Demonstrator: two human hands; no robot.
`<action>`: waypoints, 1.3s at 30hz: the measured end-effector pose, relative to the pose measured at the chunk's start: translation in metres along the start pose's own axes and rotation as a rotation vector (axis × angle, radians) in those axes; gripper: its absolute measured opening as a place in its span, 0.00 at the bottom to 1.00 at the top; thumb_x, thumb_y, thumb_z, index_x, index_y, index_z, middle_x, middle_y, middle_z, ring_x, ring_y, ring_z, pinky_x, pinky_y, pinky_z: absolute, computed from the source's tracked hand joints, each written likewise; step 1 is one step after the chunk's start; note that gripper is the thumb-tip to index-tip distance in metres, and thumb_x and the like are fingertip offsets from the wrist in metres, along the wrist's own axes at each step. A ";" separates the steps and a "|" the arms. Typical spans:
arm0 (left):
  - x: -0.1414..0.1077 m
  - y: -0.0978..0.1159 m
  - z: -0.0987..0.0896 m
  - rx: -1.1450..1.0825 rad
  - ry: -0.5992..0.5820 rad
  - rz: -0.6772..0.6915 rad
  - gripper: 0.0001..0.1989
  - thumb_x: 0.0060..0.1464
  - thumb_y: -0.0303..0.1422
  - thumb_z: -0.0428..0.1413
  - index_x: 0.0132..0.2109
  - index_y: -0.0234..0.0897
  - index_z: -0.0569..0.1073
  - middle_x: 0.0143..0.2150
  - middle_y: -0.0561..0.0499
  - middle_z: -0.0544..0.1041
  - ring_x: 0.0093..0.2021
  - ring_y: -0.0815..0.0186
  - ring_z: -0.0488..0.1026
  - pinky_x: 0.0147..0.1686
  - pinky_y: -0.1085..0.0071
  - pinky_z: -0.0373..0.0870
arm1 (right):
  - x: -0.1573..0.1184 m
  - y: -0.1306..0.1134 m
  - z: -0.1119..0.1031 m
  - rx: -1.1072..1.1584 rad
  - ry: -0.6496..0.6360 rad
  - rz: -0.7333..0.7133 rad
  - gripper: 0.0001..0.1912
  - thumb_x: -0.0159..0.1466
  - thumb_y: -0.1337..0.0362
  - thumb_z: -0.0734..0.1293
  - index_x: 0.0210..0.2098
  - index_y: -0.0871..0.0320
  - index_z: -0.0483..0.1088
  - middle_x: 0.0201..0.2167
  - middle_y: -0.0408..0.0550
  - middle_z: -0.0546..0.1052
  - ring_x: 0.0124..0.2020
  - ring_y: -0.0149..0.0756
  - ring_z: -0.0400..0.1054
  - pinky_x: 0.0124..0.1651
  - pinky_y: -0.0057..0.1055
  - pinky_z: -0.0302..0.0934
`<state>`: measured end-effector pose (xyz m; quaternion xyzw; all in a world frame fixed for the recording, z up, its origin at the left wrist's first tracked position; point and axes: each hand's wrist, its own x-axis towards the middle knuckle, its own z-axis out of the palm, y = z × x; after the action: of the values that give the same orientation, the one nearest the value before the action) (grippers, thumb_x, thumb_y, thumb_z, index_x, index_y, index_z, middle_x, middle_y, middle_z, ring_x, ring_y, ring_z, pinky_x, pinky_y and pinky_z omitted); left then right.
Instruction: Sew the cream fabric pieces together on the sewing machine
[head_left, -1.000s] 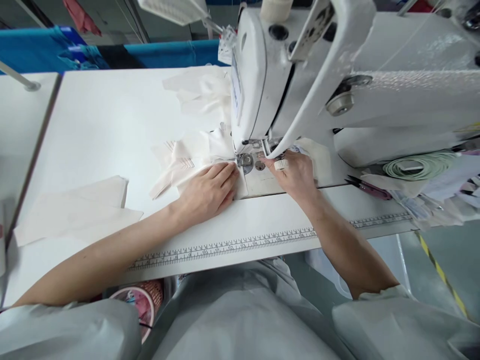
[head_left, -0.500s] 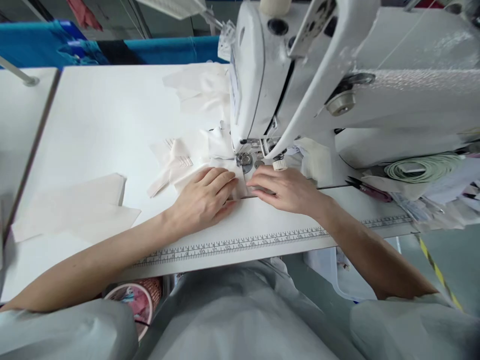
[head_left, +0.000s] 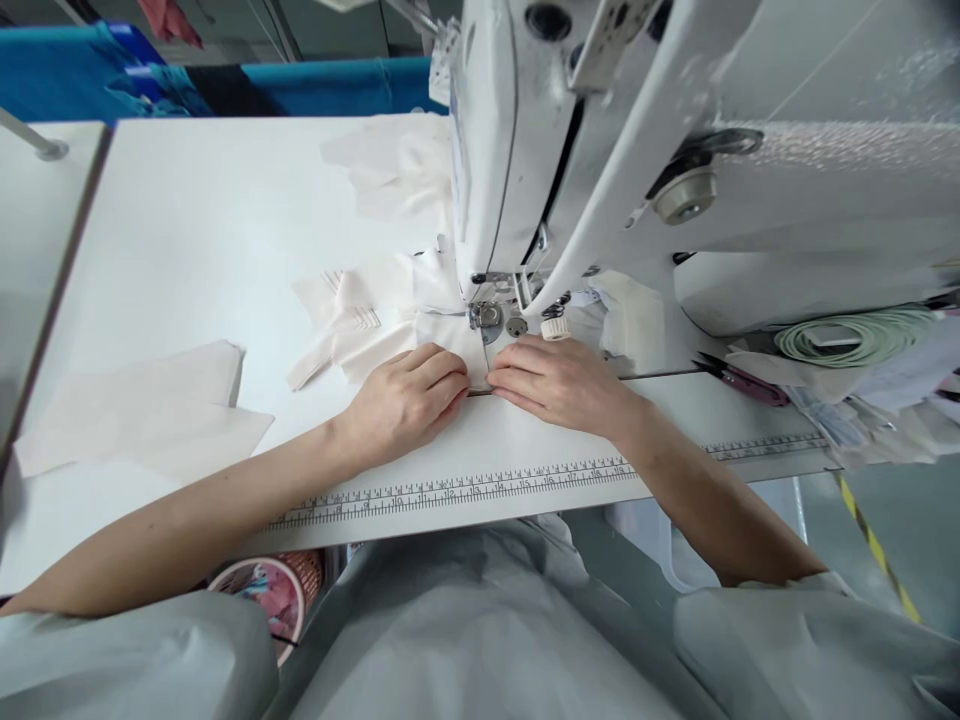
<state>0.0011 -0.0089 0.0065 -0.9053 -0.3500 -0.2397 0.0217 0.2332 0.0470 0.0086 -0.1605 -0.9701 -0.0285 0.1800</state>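
A piece of white fabric [head_left: 454,335] lies at the sewing machine [head_left: 491,150], its edge close to the presser foot [head_left: 480,316]. My left hand [head_left: 416,395] pinches the near edge of this fabric, fingers bent together. Just to the right, my right hand [head_left: 551,385] has its fingertips closed on the fabric's near right corner. Only a small gap separates the two hands. Left of the foot, a strip of white cloth with dark stitch lines [head_left: 349,305] rests crumpled on the table and runs towards the held piece.
White cut pieces [head_left: 142,405] lie on the table's left, more cloth [head_left: 397,165] behind. A printed ruler [head_left: 450,494] follows the front edge. At right are snips [head_left: 739,378], a green coil [head_left: 844,335] and scraps. A pink basket [head_left: 300,580] stands below.
My fingers have closed more tightly on the fabric's near edge. The right hand has shifted slightly left, drawing its fingers together. The head view has moved a little.
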 end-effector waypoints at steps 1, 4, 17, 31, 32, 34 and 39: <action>0.000 0.000 0.000 -0.005 0.002 -0.003 0.06 0.64 0.25 0.51 0.42 0.32 0.72 0.40 0.47 0.78 0.39 0.63 0.73 0.36 0.68 0.74 | 0.001 -0.001 0.000 -0.024 0.004 -0.005 0.11 0.71 0.68 0.60 0.38 0.59 0.74 0.36 0.44 0.78 0.37 0.32 0.68 0.38 0.31 0.59; 0.001 -0.001 0.001 -0.011 -0.001 -0.018 0.05 0.64 0.25 0.50 0.43 0.33 0.71 0.39 0.46 0.78 0.38 0.63 0.72 0.35 0.68 0.73 | 0.002 -0.003 0.001 -0.092 0.026 -0.027 0.11 0.70 0.70 0.60 0.36 0.59 0.74 0.33 0.43 0.78 0.35 0.32 0.67 0.37 0.31 0.58; 0.004 -0.001 0.008 0.054 -0.011 -0.020 0.06 0.65 0.29 0.50 0.40 0.34 0.71 0.36 0.47 0.76 0.36 0.63 0.69 0.34 0.67 0.70 | 0.001 -0.005 0.008 0.053 0.084 0.098 0.11 0.71 0.67 0.60 0.36 0.59 0.73 0.35 0.46 0.78 0.36 0.32 0.68 0.37 0.32 0.58; 0.002 -0.004 0.010 0.097 0.028 0.083 0.05 0.64 0.25 0.52 0.42 0.34 0.73 0.41 0.45 0.78 0.40 0.61 0.73 0.34 0.65 0.67 | -0.015 -0.018 -0.015 -0.059 -0.079 0.035 0.12 0.69 0.66 0.62 0.48 0.59 0.74 0.35 0.48 0.75 0.37 0.37 0.65 0.43 0.36 0.56; 0.003 -0.003 0.009 0.109 0.029 0.091 0.05 0.63 0.24 0.52 0.42 0.33 0.73 0.41 0.45 0.78 0.40 0.60 0.73 0.34 0.65 0.67 | -0.016 -0.019 -0.015 -0.062 -0.074 0.041 0.12 0.69 0.66 0.63 0.49 0.60 0.74 0.35 0.49 0.75 0.37 0.38 0.65 0.43 0.36 0.56; 0.004 -0.003 0.008 0.127 0.027 0.099 0.05 0.63 0.24 0.52 0.42 0.34 0.73 0.41 0.45 0.78 0.40 0.60 0.73 0.34 0.65 0.68 | -0.017 -0.020 -0.013 -0.063 -0.073 0.055 0.12 0.68 0.65 0.64 0.49 0.61 0.74 0.35 0.49 0.74 0.37 0.38 0.65 0.43 0.37 0.56; 0.005 -0.002 0.007 0.132 0.008 0.084 0.05 0.64 0.25 0.52 0.41 0.36 0.73 0.40 0.47 0.79 0.40 0.61 0.74 0.33 0.65 0.68 | -0.016 -0.022 -0.011 -0.061 -0.076 0.066 0.12 0.69 0.65 0.63 0.48 0.61 0.74 0.34 0.49 0.74 0.37 0.38 0.64 0.43 0.36 0.57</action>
<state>0.0056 -0.0033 0.0023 -0.9149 -0.3266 -0.2185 0.0928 0.2445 0.0203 0.0131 -0.1986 -0.9691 -0.0460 0.1391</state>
